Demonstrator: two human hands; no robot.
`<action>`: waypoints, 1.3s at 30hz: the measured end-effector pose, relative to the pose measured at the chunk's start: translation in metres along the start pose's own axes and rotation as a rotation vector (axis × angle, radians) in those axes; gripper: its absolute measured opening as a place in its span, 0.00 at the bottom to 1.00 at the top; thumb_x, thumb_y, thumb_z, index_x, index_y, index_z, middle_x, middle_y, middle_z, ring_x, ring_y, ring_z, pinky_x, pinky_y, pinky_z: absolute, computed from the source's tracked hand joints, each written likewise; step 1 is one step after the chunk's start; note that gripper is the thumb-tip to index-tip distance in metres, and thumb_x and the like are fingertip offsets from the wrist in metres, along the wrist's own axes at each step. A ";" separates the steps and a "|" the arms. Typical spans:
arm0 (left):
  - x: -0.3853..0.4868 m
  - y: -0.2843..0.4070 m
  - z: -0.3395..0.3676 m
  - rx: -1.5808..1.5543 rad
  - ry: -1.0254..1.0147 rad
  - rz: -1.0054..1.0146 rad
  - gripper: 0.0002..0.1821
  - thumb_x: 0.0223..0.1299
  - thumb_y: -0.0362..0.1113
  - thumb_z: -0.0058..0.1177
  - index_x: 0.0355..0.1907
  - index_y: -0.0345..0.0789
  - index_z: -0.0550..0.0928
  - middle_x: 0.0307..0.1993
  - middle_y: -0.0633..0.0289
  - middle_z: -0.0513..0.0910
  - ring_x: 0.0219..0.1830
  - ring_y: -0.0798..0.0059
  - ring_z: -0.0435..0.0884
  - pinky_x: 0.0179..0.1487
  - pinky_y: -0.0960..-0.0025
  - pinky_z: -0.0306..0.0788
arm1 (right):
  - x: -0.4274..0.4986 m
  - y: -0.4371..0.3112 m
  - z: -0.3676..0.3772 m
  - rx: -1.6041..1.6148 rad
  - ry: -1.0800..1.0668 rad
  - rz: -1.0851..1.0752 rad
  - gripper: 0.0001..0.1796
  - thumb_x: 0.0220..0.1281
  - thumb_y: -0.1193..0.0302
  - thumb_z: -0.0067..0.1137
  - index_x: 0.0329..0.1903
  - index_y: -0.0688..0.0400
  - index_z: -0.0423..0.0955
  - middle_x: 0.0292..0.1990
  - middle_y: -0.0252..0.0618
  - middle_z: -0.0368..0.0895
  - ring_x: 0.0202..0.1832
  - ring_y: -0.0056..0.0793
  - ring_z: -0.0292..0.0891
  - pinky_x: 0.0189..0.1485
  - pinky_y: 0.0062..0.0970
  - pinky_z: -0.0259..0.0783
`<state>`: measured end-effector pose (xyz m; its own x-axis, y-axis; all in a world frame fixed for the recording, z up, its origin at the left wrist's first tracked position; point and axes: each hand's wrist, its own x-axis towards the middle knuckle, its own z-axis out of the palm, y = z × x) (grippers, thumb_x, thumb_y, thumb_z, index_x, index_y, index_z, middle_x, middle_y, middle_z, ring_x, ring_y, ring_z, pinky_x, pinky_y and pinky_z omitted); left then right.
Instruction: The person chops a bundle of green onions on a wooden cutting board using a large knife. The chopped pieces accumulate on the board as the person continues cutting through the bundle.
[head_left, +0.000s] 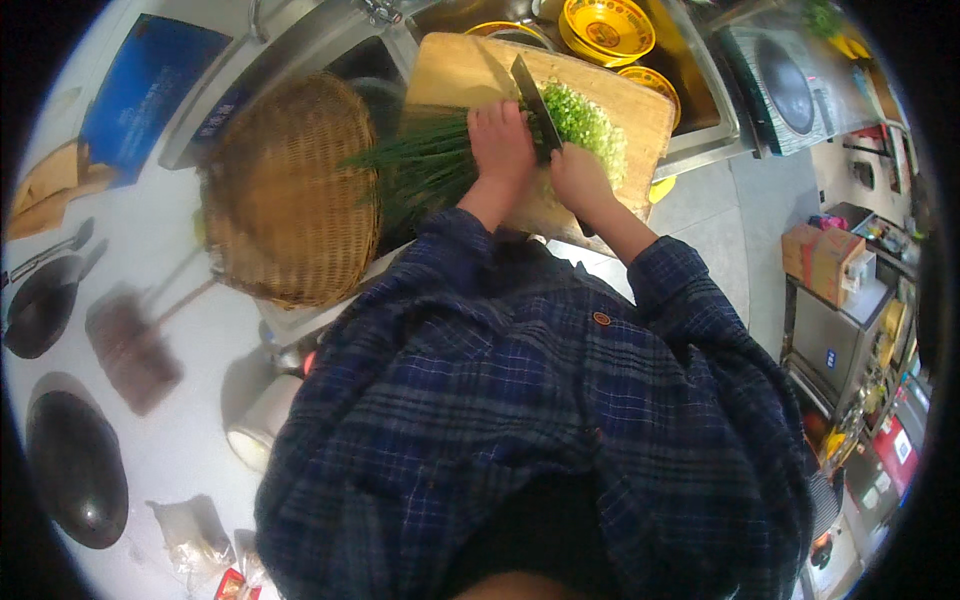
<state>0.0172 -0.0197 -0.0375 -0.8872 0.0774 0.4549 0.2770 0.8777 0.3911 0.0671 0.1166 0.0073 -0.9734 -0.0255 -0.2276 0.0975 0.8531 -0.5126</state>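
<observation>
A wooden cutting board (448, 73) lies across the sink edge before me. My left hand (501, 144) presses down on a bunch of long green onions (431, 161), whose leafy ends trail off the board to the left. My right hand (583, 180) grips the handle of a kitchen knife (535, 97). Its blade stands on edge close beside the left fingertips. To the right of the blade spreads a pile of chopped green onion (589, 124). Whether the cutting edge touches the board is hidden from this angle.
On the left a wicker basket (300, 187) borders the onion leaves. Yellow patterned bowls (609, 30) are stacked in the metal sink (694, 67) behind the board. A flat dark-topped appliance (784, 86) sits at the right. Cardboard boxes (821, 259) rest on a shelf unit farther off.
</observation>
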 end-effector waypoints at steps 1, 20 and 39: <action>0.002 -0.003 -0.006 0.044 -0.032 0.037 0.09 0.65 0.38 0.51 0.42 0.36 0.78 0.39 0.53 0.78 0.46 0.50 0.76 0.54 0.49 0.66 | -0.001 -0.001 0.000 0.000 0.004 -0.014 0.16 0.73 0.64 0.47 0.35 0.64 0.76 0.32 0.60 0.82 0.38 0.60 0.81 0.45 0.53 0.75; -0.010 0.006 -0.006 0.082 0.045 -0.109 0.11 0.63 0.41 0.57 0.37 0.38 0.75 0.36 0.55 0.77 0.44 0.52 0.75 0.52 0.52 0.66 | -0.023 -0.005 -0.065 0.060 -0.139 -0.044 0.20 0.72 0.62 0.46 0.37 0.67 0.79 0.35 0.62 0.82 0.40 0.63 0.79 0.48 0.54 0.73; -0.008 -0.003 0.000 0.017 0.054 -0.059 0.10 0.63 0.41 0.56 0.35 0.39 0.75 0.36 0.56 0.75 0.43 0.55 0.74 0.53 0.52 0.65 | 0.013 -0.023 -0.033 0.066 -0.223 0.171 0.19 0.72 0.62 0.48 0.37 0.67 0.79 0.30 0.58 0.82 0.31 0.52 0.82 0.40 0.47 0.78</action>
<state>0.0237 -0.0226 -0.0428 -0.8804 0.0005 0.4743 0.2185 0.8879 0.4048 0.0458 0.1134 0.0437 -0.8729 -0.0045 -0.4879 0.2765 0.8194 -0.5021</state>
